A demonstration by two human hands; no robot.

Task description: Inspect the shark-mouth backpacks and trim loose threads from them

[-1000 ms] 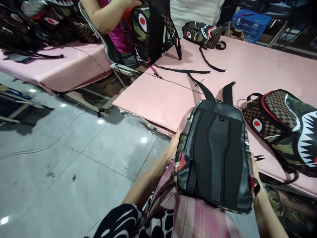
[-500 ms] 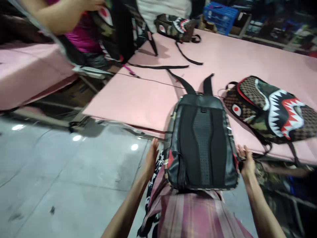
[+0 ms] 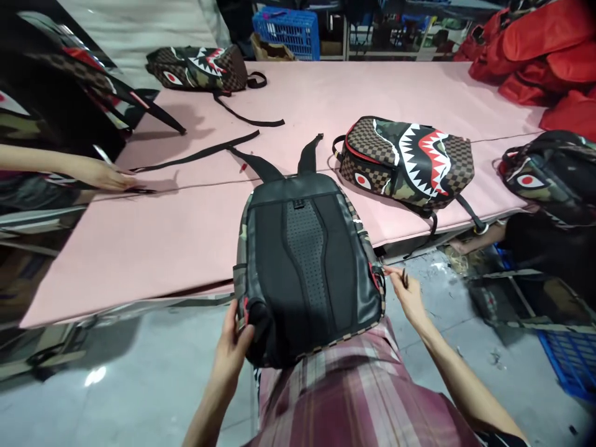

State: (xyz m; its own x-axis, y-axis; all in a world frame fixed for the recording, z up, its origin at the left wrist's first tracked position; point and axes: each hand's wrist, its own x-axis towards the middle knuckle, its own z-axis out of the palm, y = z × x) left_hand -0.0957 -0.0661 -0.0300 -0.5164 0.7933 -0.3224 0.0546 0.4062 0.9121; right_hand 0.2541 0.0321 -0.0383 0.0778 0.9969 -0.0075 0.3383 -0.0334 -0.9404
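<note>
A black backpack [image 3: 305, 267] lies back panel up, its top on the table edge and its bottom against my lap. Two loose straps stretch from its top across the table. My left hand [image 3: 235, 338] grips the lower left side, thumb over the side pocket and fingers around the edge. At the right side, my right hand [image 3: 410, 295] is closed with its fingertips at the red-trimmed side pocket. A small dark pointed tool [image 3: 405, 279], which looks like thread snips, sticks up from that hand; most of it is hidden.
Shark-mouth backpacks lie on the pink table [image 3: 139, 248]: one checkered backpack [image 3: 410, 161] close by, another backpack [image 3: 198, 68] farther back. Red bags [image 3: 544, 56] are piled at the far right. A co-worker's hand [image 3: 109, 175] rests at the left; another person sits at the right.
The view has swung right, bringing the red bags into sight. My left hand has gone from flat beside the backpack to gripping it. The co-worker's hand at left has come down to the table.
</note>
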